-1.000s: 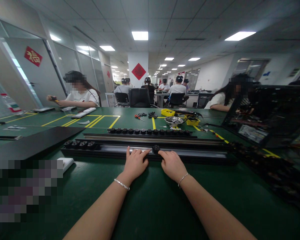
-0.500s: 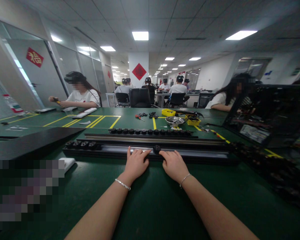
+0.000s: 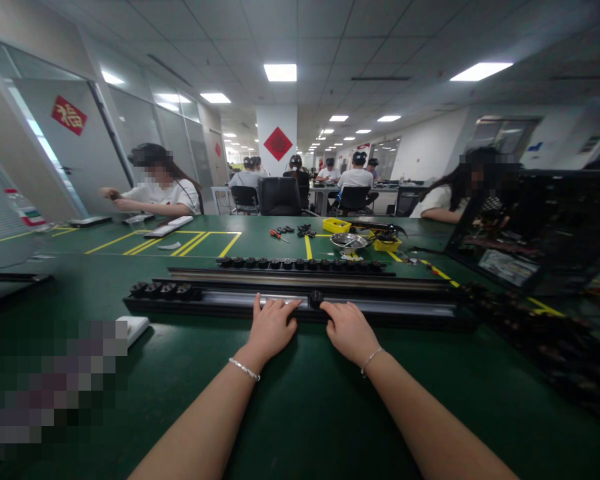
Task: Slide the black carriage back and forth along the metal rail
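Note:
A long black rail (image 3: 405,319) with a shiny metallic channel lies across the bench in front of me. A small black block (image 3: 316,299) stands in its channel between my two hands. My left hand (image 3: 274,325) rests on the rail left of the block, fingers spread, forefinger pointing at it. To the right, my right hand (image 3: 350,328) lies over the rail's near edge with its fingers extended. Its forefinger is at the block's right side; whether it touches cannot be made out. Several similar black blocks (image 3: 168,291) sit at the rail's left end.
Behind lie another rail (image 3: 290,283) and a row of black blocks (image 3: 300,265). A metal bowl (image 3: 349,241), yellow bins (image 3: 337,225) and a screwdriver (image 3: 279,235) are farther back. Dark parts (image 3: 540,340) pile up at right, beside a black open case (image 3: 520,233). Co-workers sit beyond.
The large dark panel at the left has mostly gone from the bench, leaving a dark piece at the left edge. The block between my hands is very slightly farther right. My hands stay nearly still.

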{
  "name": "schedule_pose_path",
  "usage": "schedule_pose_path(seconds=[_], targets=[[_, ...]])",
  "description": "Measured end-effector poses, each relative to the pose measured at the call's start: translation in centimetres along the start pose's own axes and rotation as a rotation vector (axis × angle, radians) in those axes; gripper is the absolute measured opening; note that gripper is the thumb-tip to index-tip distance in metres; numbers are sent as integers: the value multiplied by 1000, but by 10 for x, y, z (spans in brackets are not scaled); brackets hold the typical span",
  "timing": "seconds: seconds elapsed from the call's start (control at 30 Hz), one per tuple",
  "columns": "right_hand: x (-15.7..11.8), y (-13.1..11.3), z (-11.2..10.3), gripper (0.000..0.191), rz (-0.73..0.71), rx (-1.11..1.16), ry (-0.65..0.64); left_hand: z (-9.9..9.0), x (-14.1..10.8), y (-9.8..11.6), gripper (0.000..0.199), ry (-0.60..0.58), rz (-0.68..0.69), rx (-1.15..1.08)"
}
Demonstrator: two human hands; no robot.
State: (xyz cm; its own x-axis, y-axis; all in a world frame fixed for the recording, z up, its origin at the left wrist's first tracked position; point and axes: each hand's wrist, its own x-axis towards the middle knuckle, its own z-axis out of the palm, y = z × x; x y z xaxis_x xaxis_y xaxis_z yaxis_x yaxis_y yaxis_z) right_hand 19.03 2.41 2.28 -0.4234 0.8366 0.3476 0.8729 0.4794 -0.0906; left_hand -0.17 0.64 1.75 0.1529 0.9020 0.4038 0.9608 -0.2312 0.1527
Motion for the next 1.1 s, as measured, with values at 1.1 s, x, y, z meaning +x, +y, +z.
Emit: schedule_pose_path(seconds=[1.1], targets=[[-3,9,-4,39,42,21,-24,5,0,-4,39,35,29,-7]])
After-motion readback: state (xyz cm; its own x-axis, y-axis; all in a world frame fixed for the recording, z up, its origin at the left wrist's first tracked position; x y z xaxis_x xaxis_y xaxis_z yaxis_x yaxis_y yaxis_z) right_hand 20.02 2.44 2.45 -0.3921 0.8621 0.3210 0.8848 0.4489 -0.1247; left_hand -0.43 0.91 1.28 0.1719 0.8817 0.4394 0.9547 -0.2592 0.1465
